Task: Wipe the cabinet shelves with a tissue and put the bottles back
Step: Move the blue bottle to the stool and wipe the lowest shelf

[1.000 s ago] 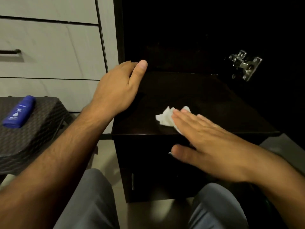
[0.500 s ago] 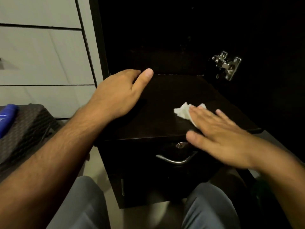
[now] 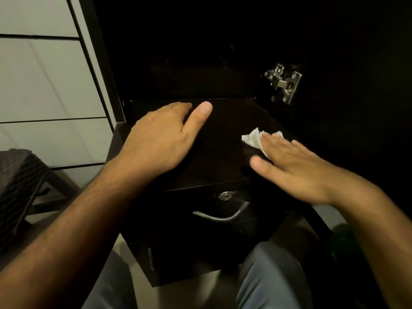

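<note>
Where the dark cabinet shelf (image 3: 218, 152) is seen from the head view, a crumpled white tissue (image 3: 254, 139) is pressed flat against it under the straight fingers of the right hand (image 3: 294, 168), toward the shelf's right side. Only the tissue's left part is left showing beyond the fingertips; the rest is covered by the hand. The right thumb is stretched out to the left, near the shelf's front edge, and nothing is gripped. The left hand (image 3: 160, 139) is laid palm down on the left part of the shelf, fingers relaxed and thumb extended toward the back, with nothing held; it is set well apart from the tissue. A metal hinge (image 3: 283, 82) is fixed on the dark cabinet wall to the right behind the shelf. Below the shelf's front edge a keyhole lock (image 3: 225, 195) and a curved metal handle (image 3: 220, 214) are seen. A woven dark stool (image 3: 20, 181) stands at the far left.
</note>
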`<state>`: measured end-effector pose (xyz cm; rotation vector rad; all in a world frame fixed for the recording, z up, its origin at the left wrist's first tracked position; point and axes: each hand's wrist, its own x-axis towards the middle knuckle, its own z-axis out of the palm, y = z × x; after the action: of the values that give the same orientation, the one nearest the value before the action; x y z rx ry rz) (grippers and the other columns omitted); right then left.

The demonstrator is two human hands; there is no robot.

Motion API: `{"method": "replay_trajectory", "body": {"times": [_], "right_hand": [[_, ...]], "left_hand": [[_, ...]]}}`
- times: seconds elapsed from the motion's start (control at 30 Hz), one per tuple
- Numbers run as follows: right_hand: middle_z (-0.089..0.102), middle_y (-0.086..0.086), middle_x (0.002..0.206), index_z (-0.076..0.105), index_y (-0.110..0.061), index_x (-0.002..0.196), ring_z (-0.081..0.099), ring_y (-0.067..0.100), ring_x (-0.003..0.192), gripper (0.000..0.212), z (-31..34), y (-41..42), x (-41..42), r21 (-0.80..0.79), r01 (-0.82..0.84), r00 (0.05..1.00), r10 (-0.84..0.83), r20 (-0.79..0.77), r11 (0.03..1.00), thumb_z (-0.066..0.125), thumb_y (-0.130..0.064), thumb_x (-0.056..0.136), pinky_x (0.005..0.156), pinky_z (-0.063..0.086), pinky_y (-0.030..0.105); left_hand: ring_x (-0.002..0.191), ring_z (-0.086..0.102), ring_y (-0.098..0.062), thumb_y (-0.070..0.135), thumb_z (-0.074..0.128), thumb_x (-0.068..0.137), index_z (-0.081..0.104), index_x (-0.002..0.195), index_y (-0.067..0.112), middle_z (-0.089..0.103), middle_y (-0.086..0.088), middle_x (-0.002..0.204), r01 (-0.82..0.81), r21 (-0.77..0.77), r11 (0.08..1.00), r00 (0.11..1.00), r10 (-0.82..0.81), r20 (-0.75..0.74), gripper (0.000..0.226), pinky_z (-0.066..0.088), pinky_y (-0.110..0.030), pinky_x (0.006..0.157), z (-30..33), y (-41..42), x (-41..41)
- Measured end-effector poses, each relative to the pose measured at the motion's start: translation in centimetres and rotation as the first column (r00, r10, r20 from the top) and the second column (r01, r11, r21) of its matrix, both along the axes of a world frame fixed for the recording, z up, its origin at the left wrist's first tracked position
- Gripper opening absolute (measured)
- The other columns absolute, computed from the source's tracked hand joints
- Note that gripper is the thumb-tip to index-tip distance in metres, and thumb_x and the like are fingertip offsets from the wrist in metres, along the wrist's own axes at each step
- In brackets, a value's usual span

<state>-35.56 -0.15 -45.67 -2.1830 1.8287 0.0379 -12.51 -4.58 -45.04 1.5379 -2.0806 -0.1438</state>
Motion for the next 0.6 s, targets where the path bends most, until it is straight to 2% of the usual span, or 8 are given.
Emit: {"method": "replay_trajectory", "body": {"times": [0.07,0.13,0.3,0.4,0.5,0.6], "right_hand": [[-0.01,-0.006,0.162,-0.004,-0.024,0.155,-0.014,0.007,0.147,0.116,0.4,-2.3,0.7,0.001,0.064,0.998,-0.064,0.002,0.998,-0.004,-0.089,0.058,0.12,-0.005,0.032],[-0.008,-0.001,0.163,-0.003,-0.019,0.155,-0.012,0.011,0.148,0.122,0.2,-3.5,1.9,-0.018,0.061,0.998,-0.061,0.008,0.998,-0.002,-0.09,0.057,0.121,-0.003,0.034],[-0.014,-0.014,0.16,-0.007,-0.029,0.154,-0.018,-0.002,0.144,0.107,-1.1,1.2,1.0,-0.062,-0.094,0.994,0.097,0.045,0.994,0.0,-0.09,0.066,0.119,-0.008,0.027],[-0.011,-0.013,0.161,-0.005,-0.03,0.154,-0.014,-0.001,0.145,0.104,-0.3,0.7,-0.6,-0.014,0.041,0.999,-0.041,0.015,0.999,-0.004,-0.087,0.068,0.116,-0.008,0.023],[-0.004,-0.001,0.164,0.001,-0.019,0.156,-0.007,0.01,0.149,0.109,-0.3,-3.5,-0.7,-0.036,0.154,0.988,-0.154,0.003,0.987,0.0,-0.085,0.068,0.12,-0.002,0.032],[0.001,0.004,0.164,0.005,-0.014,0.155,-0.004,0.016,0.15,0.101,-0.9,-6.9,0.0,-0.069,0.179,0.984,-0.18,-0.013,0.981,0.005,-0.082,0.08,0.121,0.001,0.038]], "left_hand": [[0.127,0.05,-0.019,0.075,0.001,0.079,0.049,0.139,0.025,0.054,0.002,0.139,0.016,0.012,1.0,1.0,-0.016,-0.003,0.092,0.038,-0.039,0.1,0.0,0.0,-0.8],[0.129,0.048,-0.019,0.076,0.001,0.078,0.048,0.141,0.025,0.052,0.002,0.142,0.012,0.026,1.0,1.0,-0.012,-0.005,0.093,0.038,-0.038,0.101,0.0,-0.1,-1.6],[0.134,0.044,-0.016,0.075,0.004,0.08,0.044,0.144,0.025,0.047,0.003,0.147,0.047,0.09,0.995,0.999,-0.048,0.005,0.09,0.034,-0.039,0.108,0.0,-0.3,-2.9],[0.134,0.043,-0.015,0.072,0.009,0.087,0.044,0.144,0.026,0.047,0.005,0.146,0.08,0.085,0.993,0.997,-0.081,0.013,0.081,0.033,-0.038,0.108,-0.1,-0.6,-3.6],[0.133,0.044,-0.015,0.069,0.011,0.091,0.045,0.143,0.025,0.049,0.005,0.145,0.101,0.079,0.992,0.995,-0.102,0.009,0.076,0.034,-0.036,0.105,-0.1,-0.7,-4.6],[0.129,0.047,-0.016,0.067,0.012,0.093,0.05,0.138,0.023,0.053,0.003,0.14,0.111,0.093,0.989,0.993,-0.113,0.017,0.074,0.034,-0.037,0.105,-0.1,-0.8,-5.5]]}}
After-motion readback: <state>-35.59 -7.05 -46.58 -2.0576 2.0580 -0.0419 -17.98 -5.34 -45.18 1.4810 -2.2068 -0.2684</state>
